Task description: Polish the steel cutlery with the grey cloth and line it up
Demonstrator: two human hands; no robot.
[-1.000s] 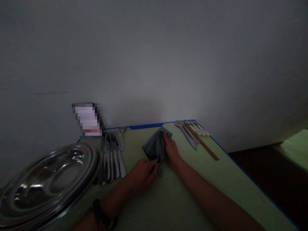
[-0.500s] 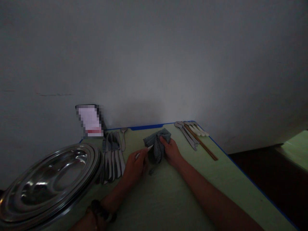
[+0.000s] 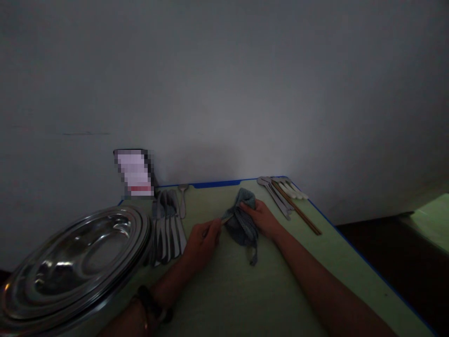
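Observation:
My left hand (image 3: 205,238) is closed around the handle of a thin metal utensil (image 3: 227,219). Its far end is hidden inside a folded grey-blue cloth (image 3: 243,224), so I cannot tell what kind of cutlery it is. My right hand (image 3: 261,216) grips the cloth from the right, thumb on top, pressed around the utensil's hidden end. One corner of the cloth hangs down toward the table. To the left of my left hand, several table knives (image 3: 168,234) lie side by side, with a fork (image 3: 183,199) beyond them.
Stacked shiny metal plates (image 3: 87,267) fill the left of the light green table (image 3: 245,299). A phone (image 3: 135,171) leans on the wall behind. At the back right lie metal spoons (image 3: 275,199), wooden chopsticks (image 3: 301,213) and white-handled cutlery (image 3: 293,189). The table's right edge drops off to dark floor.
My right hand and the cloth have shifted slightly right, away from my left hand, and more of the cloth now hangs down. Both hands keep their hold.

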